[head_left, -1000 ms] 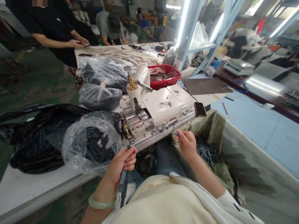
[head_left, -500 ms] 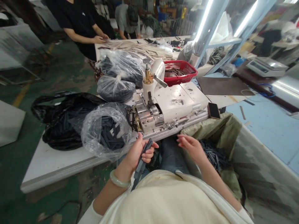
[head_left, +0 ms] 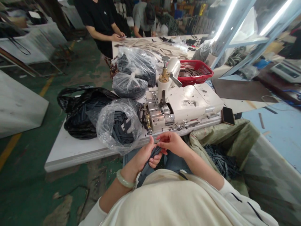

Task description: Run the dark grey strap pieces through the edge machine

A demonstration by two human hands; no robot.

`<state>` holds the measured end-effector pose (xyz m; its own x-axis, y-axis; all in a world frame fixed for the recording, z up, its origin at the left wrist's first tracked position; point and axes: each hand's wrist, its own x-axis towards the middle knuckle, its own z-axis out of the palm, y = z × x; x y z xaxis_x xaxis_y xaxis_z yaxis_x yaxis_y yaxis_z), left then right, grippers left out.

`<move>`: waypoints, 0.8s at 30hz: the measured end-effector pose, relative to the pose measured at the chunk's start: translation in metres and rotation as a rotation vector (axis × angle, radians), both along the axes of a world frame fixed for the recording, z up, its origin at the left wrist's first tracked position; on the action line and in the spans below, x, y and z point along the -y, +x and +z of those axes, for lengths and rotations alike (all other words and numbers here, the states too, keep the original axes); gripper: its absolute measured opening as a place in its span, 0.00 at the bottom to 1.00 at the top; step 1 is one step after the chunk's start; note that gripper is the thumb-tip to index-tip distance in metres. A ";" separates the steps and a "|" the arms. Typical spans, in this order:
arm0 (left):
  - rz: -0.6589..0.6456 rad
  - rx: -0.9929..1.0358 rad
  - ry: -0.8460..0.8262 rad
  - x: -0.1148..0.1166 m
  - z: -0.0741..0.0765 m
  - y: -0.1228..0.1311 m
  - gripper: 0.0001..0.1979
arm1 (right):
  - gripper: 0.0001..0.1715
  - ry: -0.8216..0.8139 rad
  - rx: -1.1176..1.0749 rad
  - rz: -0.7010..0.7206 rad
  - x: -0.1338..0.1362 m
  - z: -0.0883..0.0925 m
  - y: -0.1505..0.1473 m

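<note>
Looking down from the head camera, the left hand curls closed around a bundle of dark strips, a jade bangle on its wrist. The right hand reaches across, its fingers together over the bundle's upper end; whether that grip clamps the strips or only touches them, I cannot tell. The bundle sits above the person's jeans, just near of the edge of the white bench. A firm pinch close to the ends looks like the surest way to keep such limp strips squared. Beyond the hands stand a cream machine, a clear plastic bag of similar strips and a black bag. To the right, an olive-lined bin holds loose strips. At the far end, a co-worker's hands rest over pale strips.
</note>
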<state>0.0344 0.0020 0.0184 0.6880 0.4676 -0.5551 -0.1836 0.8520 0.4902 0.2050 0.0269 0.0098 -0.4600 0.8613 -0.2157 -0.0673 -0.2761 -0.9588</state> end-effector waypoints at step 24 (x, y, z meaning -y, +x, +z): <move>0.144 -0.233 0.258 0.000 0.019 -0.020 0.16 | 0.14 -0.055 -0.319 -0.472 -0.012 -0.003 0.033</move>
